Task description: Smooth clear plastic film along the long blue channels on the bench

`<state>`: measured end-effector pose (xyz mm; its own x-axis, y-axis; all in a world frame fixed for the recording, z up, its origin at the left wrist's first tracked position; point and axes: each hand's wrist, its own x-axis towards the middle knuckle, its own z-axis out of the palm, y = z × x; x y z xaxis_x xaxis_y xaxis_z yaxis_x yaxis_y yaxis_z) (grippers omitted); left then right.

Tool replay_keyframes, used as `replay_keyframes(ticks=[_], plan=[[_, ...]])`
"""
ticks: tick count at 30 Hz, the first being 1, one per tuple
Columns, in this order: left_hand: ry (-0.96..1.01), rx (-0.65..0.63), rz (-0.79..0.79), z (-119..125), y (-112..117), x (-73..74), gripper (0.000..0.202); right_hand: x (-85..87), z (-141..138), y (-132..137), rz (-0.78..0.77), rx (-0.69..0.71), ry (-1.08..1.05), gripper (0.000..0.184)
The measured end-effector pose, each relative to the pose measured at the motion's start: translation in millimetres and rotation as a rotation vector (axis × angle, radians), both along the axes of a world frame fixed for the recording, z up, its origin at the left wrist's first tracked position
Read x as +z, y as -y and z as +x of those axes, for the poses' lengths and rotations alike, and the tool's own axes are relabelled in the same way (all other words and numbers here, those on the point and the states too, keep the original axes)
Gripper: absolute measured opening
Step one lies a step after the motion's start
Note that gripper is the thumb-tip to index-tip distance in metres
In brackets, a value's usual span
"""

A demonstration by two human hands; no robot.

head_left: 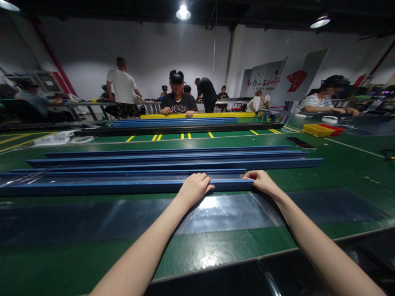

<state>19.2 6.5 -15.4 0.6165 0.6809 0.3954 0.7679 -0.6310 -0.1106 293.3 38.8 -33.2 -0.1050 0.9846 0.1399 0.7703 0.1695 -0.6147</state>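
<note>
A long blue rail (92, 187) lies across the green table (216, 246) right in front of me, wrapped in clear film. My left hand (194, 187) rests on its near edge with the fingers curled over the rail. My right hand (262, 180) grips the rail's right end, fingers closed round the corner. A clear plastic sheet (222, 213) lies flat on the table between my forearms, just below the rail.
Several more blue rails (173, 158) lie side by side behind the first. A person in a black shirt (178, 102) sits opposite at a yellow strip (200, 115). Yellow and red bins (321, 130) stand at the right. Other people work at tables behind.
</note>
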Motion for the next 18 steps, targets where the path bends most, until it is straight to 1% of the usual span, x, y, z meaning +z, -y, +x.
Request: replay_keyframes(ticks=[8, 18], plan=[[0.013, 0.006, -0.008, 0.4, 0.8, 0.5, 0.021, -6.1, 3.0, -4.4, -0.043, -0.023, -0.061, 0.019], [-0.004, 0.011, 0.019, 0.5, 1.2, 0.5, 0.022, 0.4, 0.6, -1.0, -0.007, 0.015, -0.039, 0.017]])
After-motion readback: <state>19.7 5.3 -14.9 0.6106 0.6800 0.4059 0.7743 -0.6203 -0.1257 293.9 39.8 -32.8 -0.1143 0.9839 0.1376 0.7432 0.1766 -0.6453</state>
